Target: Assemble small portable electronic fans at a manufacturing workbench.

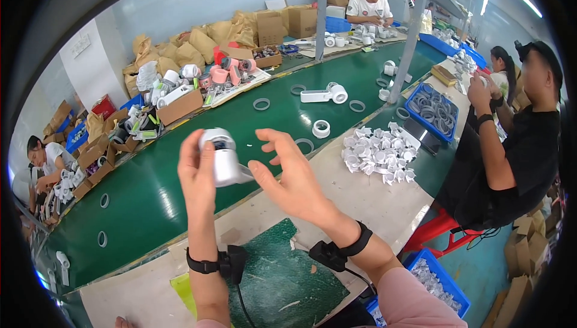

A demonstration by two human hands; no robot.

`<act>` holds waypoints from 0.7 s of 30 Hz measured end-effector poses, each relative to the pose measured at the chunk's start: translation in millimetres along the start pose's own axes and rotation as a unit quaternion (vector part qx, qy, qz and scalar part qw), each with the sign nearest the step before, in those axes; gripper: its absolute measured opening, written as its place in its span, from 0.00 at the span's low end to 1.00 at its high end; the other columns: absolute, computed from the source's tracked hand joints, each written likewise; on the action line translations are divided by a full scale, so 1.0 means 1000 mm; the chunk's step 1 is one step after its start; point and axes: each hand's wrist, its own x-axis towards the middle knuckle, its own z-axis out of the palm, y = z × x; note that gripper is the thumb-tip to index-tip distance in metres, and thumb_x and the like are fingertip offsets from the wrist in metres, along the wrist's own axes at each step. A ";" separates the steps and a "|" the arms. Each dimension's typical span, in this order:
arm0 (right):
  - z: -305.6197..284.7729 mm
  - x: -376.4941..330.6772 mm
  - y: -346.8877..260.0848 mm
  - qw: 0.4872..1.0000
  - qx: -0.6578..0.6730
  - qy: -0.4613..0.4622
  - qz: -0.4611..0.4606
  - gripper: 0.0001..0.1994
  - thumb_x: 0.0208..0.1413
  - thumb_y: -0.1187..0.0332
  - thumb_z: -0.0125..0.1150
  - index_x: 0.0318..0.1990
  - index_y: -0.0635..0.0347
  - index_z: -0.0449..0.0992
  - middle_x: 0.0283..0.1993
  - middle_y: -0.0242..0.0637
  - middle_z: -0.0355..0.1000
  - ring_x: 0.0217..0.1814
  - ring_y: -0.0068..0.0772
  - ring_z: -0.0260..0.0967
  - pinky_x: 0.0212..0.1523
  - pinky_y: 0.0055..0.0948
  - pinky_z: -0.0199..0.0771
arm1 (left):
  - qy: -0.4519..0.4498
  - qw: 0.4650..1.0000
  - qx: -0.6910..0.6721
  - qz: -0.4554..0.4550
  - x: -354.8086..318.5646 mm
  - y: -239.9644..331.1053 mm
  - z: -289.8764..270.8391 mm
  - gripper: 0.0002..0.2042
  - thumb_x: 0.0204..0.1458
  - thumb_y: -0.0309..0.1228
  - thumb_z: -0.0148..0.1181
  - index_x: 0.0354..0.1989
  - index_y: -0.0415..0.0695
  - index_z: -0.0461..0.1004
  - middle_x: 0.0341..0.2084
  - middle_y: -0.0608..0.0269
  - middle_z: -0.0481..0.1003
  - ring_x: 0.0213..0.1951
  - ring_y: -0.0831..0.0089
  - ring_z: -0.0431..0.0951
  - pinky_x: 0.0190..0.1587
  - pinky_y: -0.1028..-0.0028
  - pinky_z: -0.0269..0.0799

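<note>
held white device (pixel 226 167): 1 | own wristbands (pixel 204 265): 2 | ring-filled blue tray (pixel 428 125): 1 | red stool (pixel 437 227): 1

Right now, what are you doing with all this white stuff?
The left hand is holding up a white part above the bench edge and green belt. The right hand is open beside it; I can't tell if its thumb is touching. Loose rings and more white parts lie on the belt. To the right are a heap of small white pieces and a blue tray of grey rings.
</note>
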 end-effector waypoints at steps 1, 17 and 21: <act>0.001 -0.001 -0.004 1.000 0.000 -0.001 -0.001 0.24 0.54 0.68 0.55 0.55 0.70 0.59 0.53 0.54 0.62 0.51 0.47 0.65 0.49 0.37 0.68 | 0.037 0.999 0.031 0.007 0.004 -0.005 -0.010 0.18 0.56 0.28 0.53 0.55 0.38 0.64 0.47 0.57 0.71 0.46 0.72 0.71 0.47 0.74 0.68; -0.048 -0.029 -0.058 0.860 0.360 -0.362 -0.019 0.03 0.52 0.73 0.58 0.29 0.60 0.71 0.26 0.26 0.68 0.27 0.19 0.66 0.28 0.21 0.65 | -0.476 0.863 -0.011 0.168 -0.078 0.096 0.019 0.38 0.40 0.45 0.68 0.58 0.37 0.62 0.52 0.39 0.67 0.45 0.67 0.72 0.40 0.77 0.69; -0.041 -0.040 -0.050 0.809 0.392 -0.396 -0.189 0.04 0.52 0.70 0.58 0.32 0.61 0.75 0.33 0.29 0.73 0.38 0.29 0.70 0.40 0.26 0.68 | -0.382 0.904 -0.019 0.190 -0.079 0.073 -0.021 0.29 0.47 0.38 0.60 0.57 0.40 0.62 0.53 0.49 0.67 0.45 0.73 0.70 0.42 0.81 0.66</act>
